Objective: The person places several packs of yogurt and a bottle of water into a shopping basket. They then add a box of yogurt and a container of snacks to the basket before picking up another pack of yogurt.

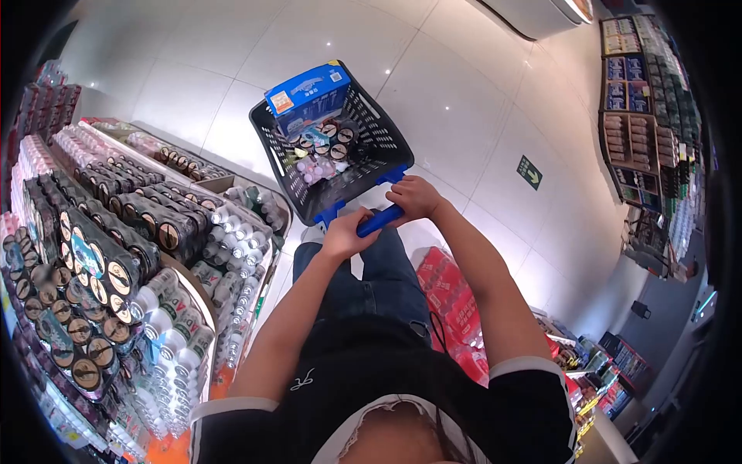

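Observation:
My left hand (348,234) is wrapped round the left part of a blue handle (380,221). Further right on the same bar, my right hand (416,197) has its fingers closed round it. The handle belongs to a black basket (296,182) with slotted walls, which stands in front of me. Inside the basket, a blue box (313,99) leans at the far end. Wrapped packs of cans with dark and cream tops (333,139) lie beside it, and a pack of small pale bottles (314,168) is nearer to me.
Shelves on the left hold shrink-wrapped cans (93,263) and white bottles (174,317). Red packs (450,301) stand close on my right. Stocked shelves (630,100) line the far right. A green arrow sign (529,172) is on the tiled floor. A white cabinet (533,15) stands at the top.

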A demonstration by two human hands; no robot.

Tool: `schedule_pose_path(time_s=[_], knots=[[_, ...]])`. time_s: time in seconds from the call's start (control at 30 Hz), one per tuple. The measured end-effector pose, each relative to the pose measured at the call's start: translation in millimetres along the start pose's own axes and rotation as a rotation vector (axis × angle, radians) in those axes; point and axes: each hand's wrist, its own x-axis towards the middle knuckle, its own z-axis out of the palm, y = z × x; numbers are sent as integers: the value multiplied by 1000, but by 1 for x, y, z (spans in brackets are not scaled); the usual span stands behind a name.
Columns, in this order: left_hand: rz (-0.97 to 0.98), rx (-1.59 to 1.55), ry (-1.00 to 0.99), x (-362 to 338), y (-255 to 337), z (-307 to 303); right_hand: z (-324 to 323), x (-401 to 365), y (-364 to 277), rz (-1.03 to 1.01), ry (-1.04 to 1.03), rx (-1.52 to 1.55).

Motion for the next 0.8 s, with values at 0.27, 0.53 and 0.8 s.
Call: schedule_pose_path(time_s=[0.27, 0.53, 0.8], knots=[[125, 23, 177, 56, -18, -49, -10, 78, 63, -143, 42, 127], [-15, -46, 12, 87, -4, -93, -54, 134, 87, -64, -339, 343], [67, -29, 176, 94, -11, -101, 20, 209, 177, 740, -448, 1459]])
